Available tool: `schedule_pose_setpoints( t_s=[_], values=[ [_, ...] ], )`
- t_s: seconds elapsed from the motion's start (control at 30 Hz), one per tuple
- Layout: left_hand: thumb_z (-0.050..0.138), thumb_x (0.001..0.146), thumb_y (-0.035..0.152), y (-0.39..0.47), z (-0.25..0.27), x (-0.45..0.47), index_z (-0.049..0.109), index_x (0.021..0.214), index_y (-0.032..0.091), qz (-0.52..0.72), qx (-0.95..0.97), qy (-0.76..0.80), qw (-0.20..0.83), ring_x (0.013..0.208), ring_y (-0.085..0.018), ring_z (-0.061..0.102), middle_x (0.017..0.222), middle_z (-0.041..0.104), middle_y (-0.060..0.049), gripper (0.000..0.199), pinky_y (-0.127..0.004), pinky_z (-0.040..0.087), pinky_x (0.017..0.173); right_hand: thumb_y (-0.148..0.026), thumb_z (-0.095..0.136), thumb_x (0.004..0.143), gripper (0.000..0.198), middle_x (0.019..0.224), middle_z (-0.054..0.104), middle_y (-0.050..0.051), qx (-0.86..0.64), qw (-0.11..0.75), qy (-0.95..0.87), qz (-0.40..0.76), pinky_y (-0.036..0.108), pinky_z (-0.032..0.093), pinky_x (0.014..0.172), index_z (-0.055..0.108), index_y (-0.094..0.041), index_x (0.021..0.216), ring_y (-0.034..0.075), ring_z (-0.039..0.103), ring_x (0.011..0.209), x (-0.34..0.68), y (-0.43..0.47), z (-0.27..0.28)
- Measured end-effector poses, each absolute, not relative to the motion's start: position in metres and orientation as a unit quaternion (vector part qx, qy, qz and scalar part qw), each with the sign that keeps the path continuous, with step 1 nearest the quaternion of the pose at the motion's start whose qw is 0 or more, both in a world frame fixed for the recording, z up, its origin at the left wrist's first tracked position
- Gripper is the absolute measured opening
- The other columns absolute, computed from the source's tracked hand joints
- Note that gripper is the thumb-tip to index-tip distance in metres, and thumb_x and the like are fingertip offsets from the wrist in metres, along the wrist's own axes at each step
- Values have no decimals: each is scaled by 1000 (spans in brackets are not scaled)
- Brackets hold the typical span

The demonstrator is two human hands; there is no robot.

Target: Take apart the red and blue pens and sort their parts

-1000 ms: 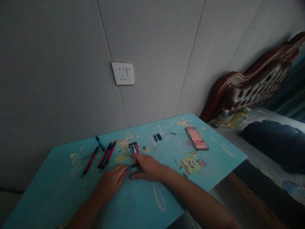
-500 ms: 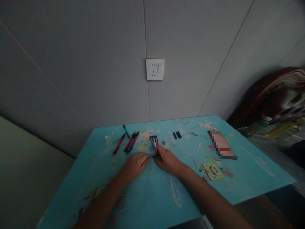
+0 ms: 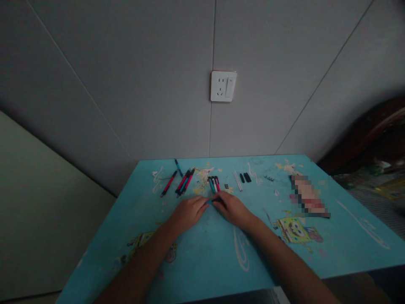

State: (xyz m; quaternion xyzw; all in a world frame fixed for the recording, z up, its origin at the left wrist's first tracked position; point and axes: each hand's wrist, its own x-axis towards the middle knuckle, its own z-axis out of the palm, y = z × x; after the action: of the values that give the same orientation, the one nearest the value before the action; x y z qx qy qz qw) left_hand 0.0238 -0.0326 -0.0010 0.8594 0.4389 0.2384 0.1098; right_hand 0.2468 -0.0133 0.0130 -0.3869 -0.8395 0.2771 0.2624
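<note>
My left hand (image 3: pixel 189 212) and my right hand (image 3: pixel 233 209) meet over the middle of the table. Between their fingertips is a blue and black pen (image 3: pixel 209 202), each hand pinching one end; most of it is hidden by the fingers. Just beyond the right fingers lie pen barrels in blue, white and pink (image 3: pixel 214 183), side by side. To the left is a group of red and blue pens with black ends (image 3: pixel 185 182), with a lone red pen (image 3: pixel 168 184) and a blue pen (image 3: pixel 178 167) near it.
Thin silvery refills (image 3: pixel 237 180), black grips (image 3: pixel 245 177) and small springs (image 3: pixel 269 178) lie in the back half of the blue cartoon-printed table (image 3: pixel 218 261). A blurred-out flat item (image 3: pixel 308 196) rests at the right. The grey wall with a socket (image 3: pixel 223 86) stands behind.
The view has swung left, so everything appears further right. Both hands stay together on the pen, its blue part now showing less. The loose pens and parts lie as before.
</note>
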Motion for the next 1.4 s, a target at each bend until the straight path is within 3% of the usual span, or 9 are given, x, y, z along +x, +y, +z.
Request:
schedule_pose_setpoints(
  t_s=[0.13,0.33,0.5,0.77,1.0,1.3,1.4],
  values=[
    [44,100,28,-33,1,24,62,119,19,253,855,438,113,96,-18,66,102,69,-8,27,-31,52,89,-18,59,89,42,112,63,9,-396,302,-825,268,32,48,87,48,-19,130,19,61,98,248,-12,13],
    [43,100,23,-33,2,23,50,139,28,221,857,455,100,85,-16,66,100,67,-5,40,-28,52,80,-25,55,94,20,102,67,7,-388,302,-828,270,32,47,88,64,-20,111,18,62,95,253,-9,21],
    [44,99,19,-31,3,20,49,140,31,191,855,476,78,81,-15,65,98,65,-5,44,-26,52,77,-29,55,93,22,98,69,6,-417,321,-793,307,30,49,80,66,-19,109,17,63,86,263,-3,27],
    [42,99,19,-28,3,15,54,135,29,201,840,499,69,95,-17,66,114,66,-6,40,-29,52,88,-26,54,89,25,94,71,6,-474,318,-771,282,28,47,73,68,-17,107,16,62,77,279,8,26],
    [42,98,18,-29,6,17,57,132,28,213,836,501,70,95,-17,67,108,69,-6,39,-29,53,88,-31,59,88,19,87,71,2,-470,301,-773,303,25,46,70,68,-19,98,16,62,75,275,3,27],
    [40,99,19,-30,7,17,54,132,26,207,834,505,81,102,-17,65,117,66,-6,37,-30,51,93,-37,46,96,30,80,69,3,-500,281,-786,229,24,42,65,67,-17,97,15,60,68,278,5,27],
    [39,100,22,-30,7,18,54,132,26,198,836,504,83,101,-18,66,116,66,-6,36,-30,51,91,-31,39,99,31,87,71,5,-514,274,-787,205,24,43,70,66,-17,104,16,63,74,279,7,25]
  ],
)
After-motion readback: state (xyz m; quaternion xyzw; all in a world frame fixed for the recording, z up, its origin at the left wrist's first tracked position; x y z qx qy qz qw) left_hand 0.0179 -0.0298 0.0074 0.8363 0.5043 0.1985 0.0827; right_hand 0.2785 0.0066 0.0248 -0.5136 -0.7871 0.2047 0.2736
